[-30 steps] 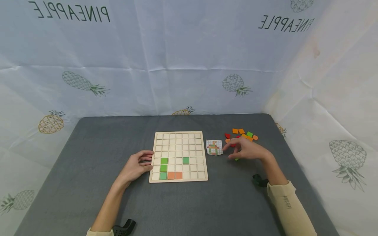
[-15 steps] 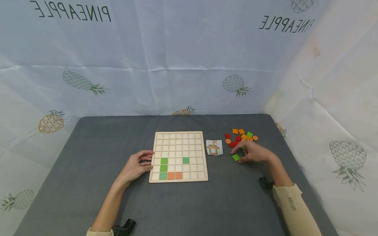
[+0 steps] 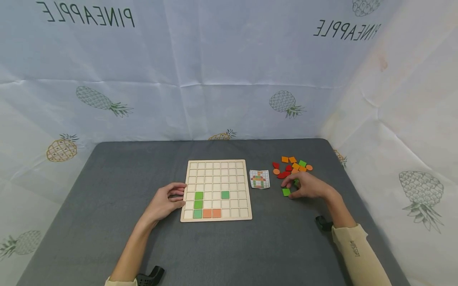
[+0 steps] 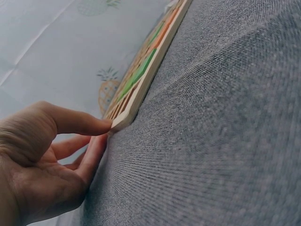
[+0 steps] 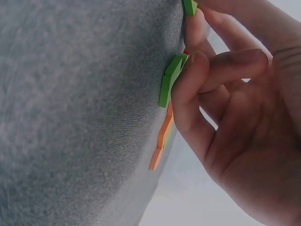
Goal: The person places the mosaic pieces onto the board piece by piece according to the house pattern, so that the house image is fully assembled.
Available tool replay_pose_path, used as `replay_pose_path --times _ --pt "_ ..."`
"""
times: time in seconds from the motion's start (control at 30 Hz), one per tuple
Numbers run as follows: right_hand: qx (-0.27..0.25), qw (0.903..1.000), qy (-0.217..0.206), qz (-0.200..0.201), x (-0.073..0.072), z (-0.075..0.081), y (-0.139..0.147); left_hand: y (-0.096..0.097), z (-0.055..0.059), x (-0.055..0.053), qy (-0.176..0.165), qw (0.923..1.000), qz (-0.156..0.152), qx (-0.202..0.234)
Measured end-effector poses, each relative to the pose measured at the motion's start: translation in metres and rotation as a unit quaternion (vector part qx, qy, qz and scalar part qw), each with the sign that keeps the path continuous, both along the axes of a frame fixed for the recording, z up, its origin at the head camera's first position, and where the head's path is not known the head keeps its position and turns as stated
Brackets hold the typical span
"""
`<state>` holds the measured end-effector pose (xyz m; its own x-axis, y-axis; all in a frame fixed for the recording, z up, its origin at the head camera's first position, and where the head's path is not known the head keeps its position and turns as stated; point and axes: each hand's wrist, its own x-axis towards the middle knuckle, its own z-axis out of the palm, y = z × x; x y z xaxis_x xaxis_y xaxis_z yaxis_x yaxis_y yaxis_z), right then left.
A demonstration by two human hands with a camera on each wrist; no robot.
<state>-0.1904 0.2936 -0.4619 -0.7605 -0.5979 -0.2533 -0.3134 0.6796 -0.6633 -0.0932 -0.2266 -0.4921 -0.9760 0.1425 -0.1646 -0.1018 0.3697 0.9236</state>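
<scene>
While my left hand (image 3: pixel 165 202) rests at the left edge of the wooden grid board (image 3: pixel 216 178), its fingers are loosely bent, with thumb and fingertips against the rim and not wrapped round it. My right hand (image 3: pixel 305 186) is positioned to the right of the board, thumb and index finger at opposite sides of a green square tile (image 3: pixel 286 192). I cannot tell whether that pinch is closed. The tile lies on the grey tablecloth (image 3: pixel 229 250), near the pattern card (image 3: pixel 259 179) and to its lower right. My remaining right fingers are curled, with a second green tile (image 5: pixel 170 80) just beside them in the right wrist view.

Board contents: three green tiles stacked in the second column, two orange tiles adjoining the lowest of these, and one separate green tile (image 3: pixel 225 194). Beyond my right hand lie red pieces (image 3: pixel 284 174), orange squares (image 3: pixel 284 159) and round orange discs (image 3: pixel 309 167).
</scene>
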Motion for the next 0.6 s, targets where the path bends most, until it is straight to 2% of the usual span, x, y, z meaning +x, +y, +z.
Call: replay_pose_path --times 0.33,0.6 --pt "0.007 0.9998 0.019 0.001 0.001 0.001 -0.012 -0.001 -0.001 0.000 0.003 1.0000 -0.001 -0.002" --pt "-0.040 0.9974 0.051 0.031 0.004 0.014 -0.040 0.000 -0.001 0.000 0.000 1.0000 0.002 -0.007"
